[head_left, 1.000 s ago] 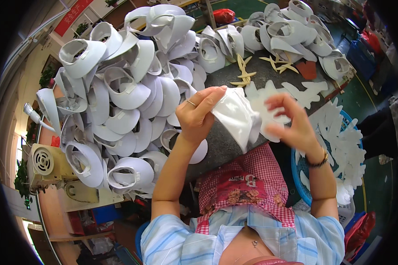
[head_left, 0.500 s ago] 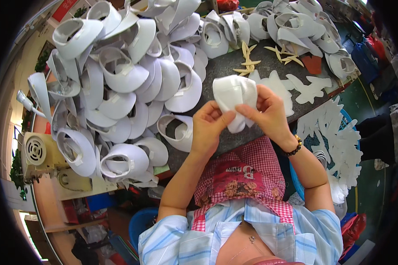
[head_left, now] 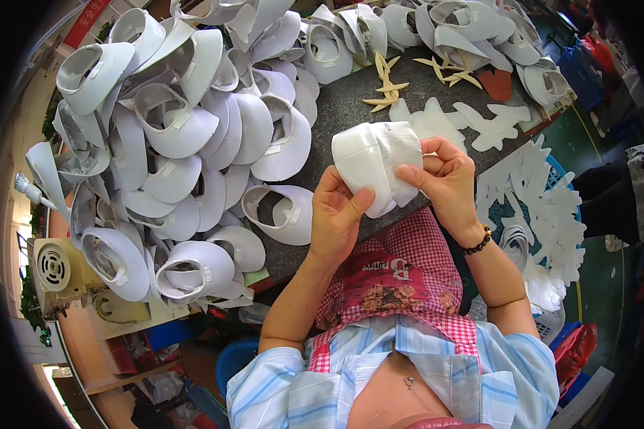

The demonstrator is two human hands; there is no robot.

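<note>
Between my two hands, above the near part of the dark table, is a white sun visor (head_left: 376, 159), folded or curled, with a smooth part on the left and a ribbed fabric band on the right. My left hand (head_left: 342, 207) pinches its lower left edge between thumb and fingers. On its right edge, my right hand (head_left: 444, 175) grips the fabric band, thumb in front and fingers behind. Just left of my left hand, a finished-looking white visor (head_left: 279, 213) lies on the table. Beyond the held piece lie flat white cut pieces (head_left: 490, 125).
A big heap of white visors (head_left: 172, 121) covers the left and far table (head_left: 343, 107). Cream pointed strips (head_left: 388, 86) and a reddish-brown piece (head_left: 495, 84) lie beyond my hands. On the right, a blue basket (head_left: 557, 175) holds white cutouts. A sewing machine (head_left: 64, 264) stands left.
The white piece has turned and opened wider, so its ribbed band now faces up. Both hands have moved slightly apart. The whole view has shifted a little.
</note>
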